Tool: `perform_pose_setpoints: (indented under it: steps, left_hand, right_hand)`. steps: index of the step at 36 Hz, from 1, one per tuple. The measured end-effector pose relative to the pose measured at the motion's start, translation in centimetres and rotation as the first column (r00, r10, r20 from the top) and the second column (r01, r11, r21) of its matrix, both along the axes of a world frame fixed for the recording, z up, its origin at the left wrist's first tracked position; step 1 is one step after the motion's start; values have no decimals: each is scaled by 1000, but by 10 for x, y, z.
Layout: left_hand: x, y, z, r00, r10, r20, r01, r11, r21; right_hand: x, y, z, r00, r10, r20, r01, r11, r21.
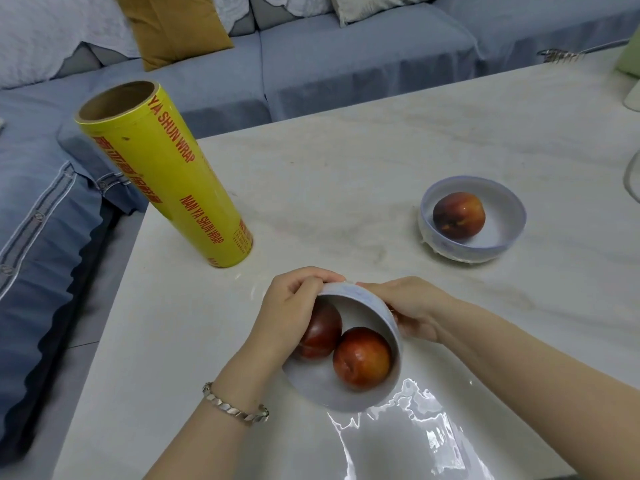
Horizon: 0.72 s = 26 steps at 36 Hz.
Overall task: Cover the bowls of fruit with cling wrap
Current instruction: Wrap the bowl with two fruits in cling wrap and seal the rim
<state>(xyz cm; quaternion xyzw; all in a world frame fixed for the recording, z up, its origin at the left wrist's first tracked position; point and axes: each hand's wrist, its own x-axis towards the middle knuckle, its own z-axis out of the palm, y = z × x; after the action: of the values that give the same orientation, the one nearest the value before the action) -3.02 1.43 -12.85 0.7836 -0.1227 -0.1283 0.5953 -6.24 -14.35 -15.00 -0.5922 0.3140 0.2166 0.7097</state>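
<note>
Pale marbled bench (346,174) fills the view, with a blue sofa (346,64) and a mustard cushion (173,26) behind it.

Nearest the person is a white bowl (346,393), tipped up on its side so that its mouth faces back toward the person rather than up. Two red fruits lie in it, touching each other: one (362,358) low against the near wall, the other (322,327) partly hidden behind the left hand (294,306). That hand has its fingers curled over the bowl's far rim and grips it. The right hand (412,306) is curled round the bowl's right side, holding the outer wall. A silver bracelet (239,407) sits on the left wrist. Crumpled clear film (415,427) glints on the bench just beside the bowl's lower edge; whether it also spans the mouth I cannot tell.

A second bowl (512,202) stands upright, well apart to the right, holding a single red fruit (459,215). A hazy skin seems drawn over its mouth, with ragged ends showing at its foot.

A yellow cling wrap roll (166,174) stands on end near the bench's left edge, its long axis upright, open cardboard core at the top, red print running along its length.
</note>
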Motion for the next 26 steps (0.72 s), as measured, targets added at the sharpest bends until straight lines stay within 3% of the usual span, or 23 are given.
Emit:
perform_pose_setpoints:
  steps: [3, 5, 8, 11, 15, 18, 20, 24, 26]
  left_hand:
    - [-2, 2, 1, 998, -66, 19, 66, 998, -10]
    - [-2, 5, 0, 991, -128, 29, 129, 992, 1]
    - [-1, 6, 0, 986, -165, -1, 165, 986, 29]
    - [1, 4, 1, 987, -159, -10, 160, 985, 70]
    - [4, 0, 2, 988, -155, -12, 155, 983, 97]
    - [5, -2, 0, 989, -144, -13, 145, 985, 96]
    - [5, -2, -1, 991, -129, -16, 130, 987, 96]
    - [5, -2, -1, 994, -109, -16, 110, 989, 102]
    - [4, -1, -1, 995, -96, -19, 97, 991, 97]
  right_hand:
    - [-1, -3, 1, 1000, 18, 1, -18, 997, 76]
    - [-2, -4, 0, 995, 0, 98, -9, 995, 95]
    - [-6, -6, 1, 958, 72, 276, -68, 997, -25]
    - [-13, -12, 3, 908, 218, 358, -175, 973, -148]
    - [-26, -19, -1, 890, 228, 395, -191, 973, -131]
    - [-33, -26, 5, 856, 362, 369, -224, 903, -367]
    - [-30, -28, 13, 836, 402, 375, -149, 822, -550]
    - [-27, -8, 29, 807, 359, 469, -155, 895, -418]
    - [-31, 5, 24, 778, 418, 470, -205, 875, -438]
